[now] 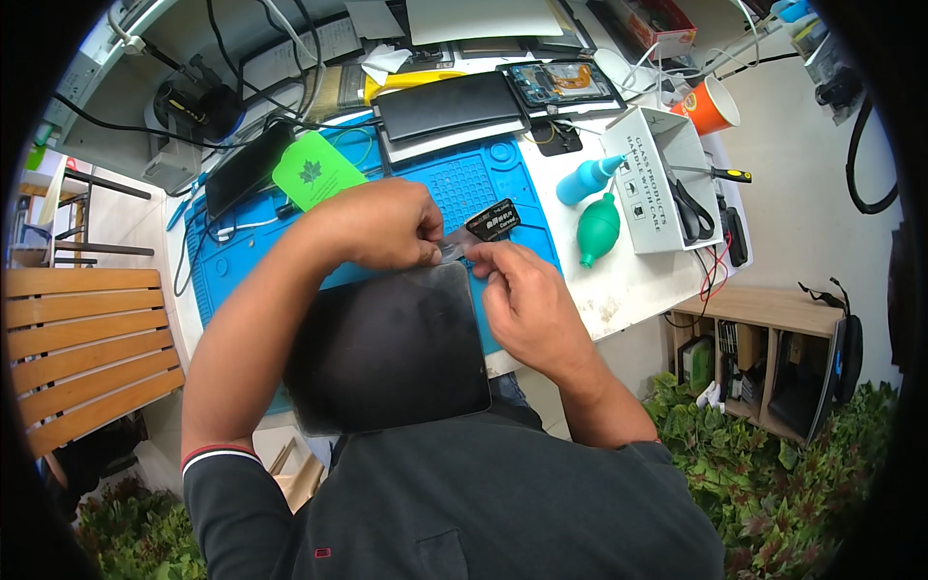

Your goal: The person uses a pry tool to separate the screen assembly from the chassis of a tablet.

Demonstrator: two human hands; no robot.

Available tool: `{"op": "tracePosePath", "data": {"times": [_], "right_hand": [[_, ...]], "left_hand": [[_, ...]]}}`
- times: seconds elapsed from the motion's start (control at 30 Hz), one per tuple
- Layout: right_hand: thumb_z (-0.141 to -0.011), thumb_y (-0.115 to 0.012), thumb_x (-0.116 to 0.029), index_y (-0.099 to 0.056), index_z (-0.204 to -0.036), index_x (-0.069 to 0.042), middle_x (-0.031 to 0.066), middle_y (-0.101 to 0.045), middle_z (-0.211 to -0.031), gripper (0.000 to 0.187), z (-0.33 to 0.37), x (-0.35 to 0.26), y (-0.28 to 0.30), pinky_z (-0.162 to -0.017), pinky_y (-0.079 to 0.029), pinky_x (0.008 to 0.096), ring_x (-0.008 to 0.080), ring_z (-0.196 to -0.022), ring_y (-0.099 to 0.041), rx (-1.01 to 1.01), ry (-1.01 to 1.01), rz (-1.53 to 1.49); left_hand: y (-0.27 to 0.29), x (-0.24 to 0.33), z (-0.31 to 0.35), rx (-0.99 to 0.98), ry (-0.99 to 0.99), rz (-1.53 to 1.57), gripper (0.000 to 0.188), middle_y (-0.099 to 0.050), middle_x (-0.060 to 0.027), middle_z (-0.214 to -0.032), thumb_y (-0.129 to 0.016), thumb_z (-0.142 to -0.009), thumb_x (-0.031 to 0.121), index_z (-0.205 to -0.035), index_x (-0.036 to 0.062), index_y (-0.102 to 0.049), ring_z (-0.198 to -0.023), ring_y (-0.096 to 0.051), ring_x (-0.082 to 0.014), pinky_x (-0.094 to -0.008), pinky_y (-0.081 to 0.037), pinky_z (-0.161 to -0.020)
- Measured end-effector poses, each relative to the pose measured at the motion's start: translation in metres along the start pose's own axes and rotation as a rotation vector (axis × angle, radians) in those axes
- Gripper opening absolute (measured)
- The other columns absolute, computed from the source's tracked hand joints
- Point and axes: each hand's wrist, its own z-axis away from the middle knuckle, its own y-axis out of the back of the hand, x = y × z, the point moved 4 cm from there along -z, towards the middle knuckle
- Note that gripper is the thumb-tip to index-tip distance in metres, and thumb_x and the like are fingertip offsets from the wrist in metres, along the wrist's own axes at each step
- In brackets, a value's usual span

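A dark tablet [391, 353] leans against my chest, its far edge up at the blue work mat. At that edge is a thin blade tool [493, 221] with a silvery metal end and a black printed grip part. My left hand [391, 227] is closed, its thumb and fingers pinching the blade's metal end by the tablet's edge. My right hand [524, 300] is closed too, pinching at the same blade from the right, close to the tablet's corner. The fingertips partly hide where the blade meets the tablet.
A green card [317, 171] and a dark phone-like slab [246, 174] lie on the blue mat [498, 179]. Beyond are black panels [449, 104] and an opened device [563, 84]. To the right stand a blue bottle [588, 180], green air blower [598, 230], white box [646, 184] and orange cup [710, 106].
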Motion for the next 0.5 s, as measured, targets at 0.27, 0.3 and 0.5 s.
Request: {"op": "tracePosePath", "data": {"times": [0.27,0.3,0.5], "right_hand": [[-0.092,-0.060,0.004,-0.073,-0.121,0.005,0.0230,-0.071,-0.107,0.031,-0.003,-0.003,-0.004,-0.094,-0.057,0.0511,0.0431,-0.104,-0.069,-0.048,0.075,0.090],[-0.092,-0.060,0.004,-0.073,-0.122,0.004,0.0225,-0.071,-0.108,0.032,-0.003,-0.005,-0.004,-0.094,-0.057,0.0513,0.0429,-0.106,-0.069,-0.062,0.074,0.098],[-0.092,-0.062,0.003,-0.073,-0.125,0.002,0.0195,-0.066,-0.116,0.035,-0.006,-0.010,-0.008,-0.095,-0.057,0.0515,0.0404,-0.112,-0.067,-0.099,0.113,0.200]], "left_hand": [[0.003,-0.006,0.003,-0.053,-0.008,0.001,0.023,-0.076,-0.0138,-0.078,-0.085,-0.093,0.025,-0.097,0.0032,-0.081,-0.070,-0.070,-0.0273,-0.0435,-0.051,-0.068],[0.003,-0.007,0.004,-0.055,-0.009,0.000,0.023,-0.076,-0.0135,-0.077,-0.085,-0.094,0.025,-0.097,0.0033,-0.081,-0.070,-0.070,-0.0271,-0.0433,-0.051,-0.068],[0.006,-0.018,0.009,-0.076,-0.017,-0.011,0.022,-0.075,-0.0116,-0.076,-0.085,-0.094,0.026,-0.099,0.0044,-0.082,-0.069,-0.069,-0.0265,-0.0427,-0.051,-0.068]]}}
